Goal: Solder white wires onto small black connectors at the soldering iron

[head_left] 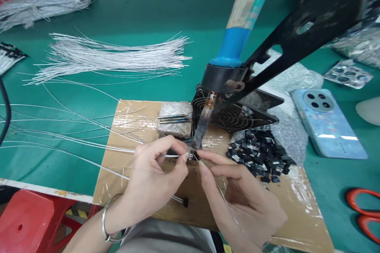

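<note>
Listener: What do the fingers hold?

Describer: The left hand (157,174) pinches a small greyish piece (190,153) between thumb and forefinger; it is too blurred to identify. The right hand (243,189) pinches a thin wire (196,159), which trails back across the palm. The two grips nearly meet just below the tip of a blue-handled soldering iron (204,122); whether the tip touches anything is unclear.

Listener: How would those things handle?

Describer: The thin wire looks light and easily bent, so a hold near its end should steady it best. The piece seems tiny and easy to drop; gripping its edge, clear of the iron, looks safest.

Listener: And around the hands?

Describer: A cardboard sheet (107,182) lies beneath, bearing a grey block (175,129) topped with dark rods (175,118), a black fan (231,116), and, to the right, a loose heap of small black pieces (261,152). Beyond, on the green surface (142,16), lies a bundle of white wires (118,57).

Listener: Any containers?

Describer: At far right, behind a phone (329,126), lies a clear pack (348,74) with rounded hollows; their contents cannot be told.
</note>
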The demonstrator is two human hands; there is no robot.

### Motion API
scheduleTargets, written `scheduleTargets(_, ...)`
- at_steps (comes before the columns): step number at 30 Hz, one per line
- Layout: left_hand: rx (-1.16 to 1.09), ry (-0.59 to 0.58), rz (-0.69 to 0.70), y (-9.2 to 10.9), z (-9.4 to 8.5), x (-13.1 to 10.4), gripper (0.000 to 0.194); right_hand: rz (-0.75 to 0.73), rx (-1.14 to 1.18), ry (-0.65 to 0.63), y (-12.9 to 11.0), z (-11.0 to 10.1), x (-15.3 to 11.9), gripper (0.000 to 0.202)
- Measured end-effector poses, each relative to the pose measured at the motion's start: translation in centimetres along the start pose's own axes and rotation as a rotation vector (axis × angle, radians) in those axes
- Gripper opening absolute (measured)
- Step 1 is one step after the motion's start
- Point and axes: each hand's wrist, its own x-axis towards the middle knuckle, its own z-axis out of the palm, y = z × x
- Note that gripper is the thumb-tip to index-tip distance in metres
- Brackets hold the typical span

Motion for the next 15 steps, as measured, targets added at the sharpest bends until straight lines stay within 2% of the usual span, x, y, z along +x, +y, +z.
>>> scheduleTargets(15, -0.002, -0.002, -0.005, -0.01, -0.04, -0.11, 0.011, -0.022, -0.001, 0.014, -0.20, 0.09, 0.07, 0.021)
